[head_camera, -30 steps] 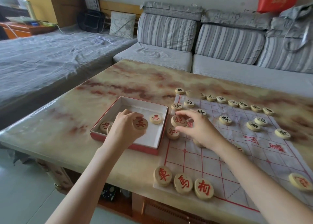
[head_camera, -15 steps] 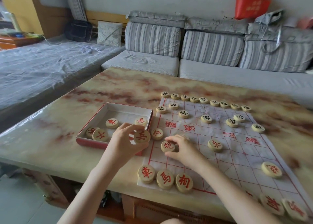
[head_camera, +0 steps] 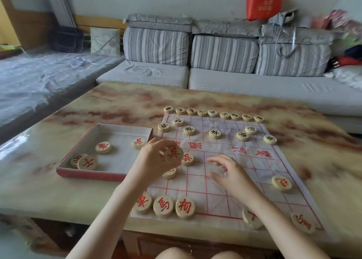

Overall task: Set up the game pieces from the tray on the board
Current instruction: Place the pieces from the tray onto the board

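A white cloth board point(head_camera: 225, 172) with red grid lines lies on the marble table. My left hand point(head_camera: 154, 160) pinches a round wooden piece with a red soldier character point(head_camera: 173, 153) above the board's left edge. Just right of it another red soldier piece point(head_camera: 188, 159) lies on the board. A red cannon piece point(head_camera: 169, 173) sits partly hidden under my left hand. My right hand point(head_camera: 229, 173) hovers over the board's middle with relaxed fingers, holding nothing. The red-rimmed tray point(head_camera: 88, 173) on the left holds several red pieces point(head_camera: 103, 147). Black pieces point(head_camera: 214, 133) line the far side.
Red pieces stand along the board's near edge point(head_camera: 163, 205), with one at the right point(head_camera: 281, 183) and two at the near right corner point(head_camera: 302, 223). A grey striped sofa point(head_camera: 225, 54) runs behind the table. My knees show at the bottom.
My left hand carried the soldier piece from over the tray's edge to the board. My right hand let go of the cannon piece and moved right, its fingers loosened. The camera tilted.
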A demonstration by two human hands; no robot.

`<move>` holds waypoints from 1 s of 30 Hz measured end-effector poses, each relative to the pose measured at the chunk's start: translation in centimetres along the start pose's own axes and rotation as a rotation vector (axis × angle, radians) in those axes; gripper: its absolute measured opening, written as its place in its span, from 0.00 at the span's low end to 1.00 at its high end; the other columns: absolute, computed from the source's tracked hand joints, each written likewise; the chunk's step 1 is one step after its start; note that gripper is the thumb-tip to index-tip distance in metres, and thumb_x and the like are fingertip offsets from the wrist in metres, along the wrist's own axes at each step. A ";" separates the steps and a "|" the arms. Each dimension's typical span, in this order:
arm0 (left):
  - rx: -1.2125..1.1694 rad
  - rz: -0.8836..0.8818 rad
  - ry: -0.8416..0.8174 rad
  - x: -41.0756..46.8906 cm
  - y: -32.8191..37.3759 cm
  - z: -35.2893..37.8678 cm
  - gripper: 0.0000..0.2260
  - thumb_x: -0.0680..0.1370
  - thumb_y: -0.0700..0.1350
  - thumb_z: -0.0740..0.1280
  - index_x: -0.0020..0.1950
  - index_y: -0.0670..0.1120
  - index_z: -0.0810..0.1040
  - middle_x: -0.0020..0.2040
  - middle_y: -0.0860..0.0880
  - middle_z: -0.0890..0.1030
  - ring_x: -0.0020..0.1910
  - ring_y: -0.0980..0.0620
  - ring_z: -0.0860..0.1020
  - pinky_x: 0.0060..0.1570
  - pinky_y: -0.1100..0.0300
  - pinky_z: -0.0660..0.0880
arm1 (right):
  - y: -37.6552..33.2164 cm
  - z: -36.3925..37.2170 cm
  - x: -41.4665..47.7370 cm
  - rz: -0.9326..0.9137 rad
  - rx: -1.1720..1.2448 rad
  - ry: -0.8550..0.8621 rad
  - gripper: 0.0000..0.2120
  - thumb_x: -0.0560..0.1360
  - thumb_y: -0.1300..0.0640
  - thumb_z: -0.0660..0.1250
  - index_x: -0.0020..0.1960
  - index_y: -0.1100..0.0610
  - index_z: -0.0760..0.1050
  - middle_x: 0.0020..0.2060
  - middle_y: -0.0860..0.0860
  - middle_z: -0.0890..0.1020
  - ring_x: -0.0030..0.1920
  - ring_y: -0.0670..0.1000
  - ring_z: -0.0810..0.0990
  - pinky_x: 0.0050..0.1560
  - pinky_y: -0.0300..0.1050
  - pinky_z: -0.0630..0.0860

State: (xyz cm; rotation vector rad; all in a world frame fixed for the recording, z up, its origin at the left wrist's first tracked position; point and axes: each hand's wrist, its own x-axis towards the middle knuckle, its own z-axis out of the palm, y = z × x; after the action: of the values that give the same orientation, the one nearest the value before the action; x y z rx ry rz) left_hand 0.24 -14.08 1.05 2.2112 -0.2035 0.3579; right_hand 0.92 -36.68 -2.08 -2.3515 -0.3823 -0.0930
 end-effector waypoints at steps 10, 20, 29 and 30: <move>-0.011 0.163 -0.268 4.1 7.4 13.1 0.20 0.67 0.45 0.74 0.58 0.45 0.78 0.54 0.47 0.77 0.48 0.52 0.77 0.52 0.63 0.75 | 6.0 -8.8 -5.5 0.221 -0.026 0.198 0.17 0.72 0.60 0.70 0.60 0.52 0.76 0.47 0.34 0.72 0.53 0.45 0.74 0.55 0.38 0.69; 0.098 0.112 -0.429 6.5 8.0 21.3 0.22 0.68 0.43 0.73 0.60 0.45 0.76 0.58 0.44 0.76 0.55 0.47 0.75 0.54 0.61 0.72 | 8.3 -10.2 -7.5 0.225 0.115 0.247 0.16 0.72 0.62 0.69 0.54 0.46 0.75 0.50 0.38 0.77 0.46 0.28 0.73 0.45 0.21 0.68; 0.034 0.141 -0.368 6.0 7.1 19.9 0.25 0.68 0.46 0.74 0.63 0.47 0.74 0.62 0.47 0.74 0.58 0.48 0.75 0.58 0.57 0.72 | 8.7 -9.6 -7.5 0.235 0.078 0.214 0.17 0.71 0.59 0.70 0.52 0.39 0.74 0.49 0.37 0.78 0.51 0.40 0.76 0.49 0.27 0.70; 0.019 0.153 -0.344 6.0 7.0 18.9 0.23 0.68 0.46 0.73 0.62 0.47 0.75 0.61 0.47 0.75 0.56 0.48 0.76 0.57 0.56 0.73 | 8.5 -9.5 -7.3 0.232 0.077 0.217 0.17 0.71 0.59 0.70 0.51 0.38 0.73 0.49 0.37 0.78 0.50 0.39 0.76 0.50 0.30 0.71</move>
State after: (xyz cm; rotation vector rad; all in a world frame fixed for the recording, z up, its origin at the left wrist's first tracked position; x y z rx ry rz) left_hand 7.56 -33.45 -2.86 2.2708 -0.5591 0.0581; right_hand -3.08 -50.80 -2.15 -2.2636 -0.0064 -0.2158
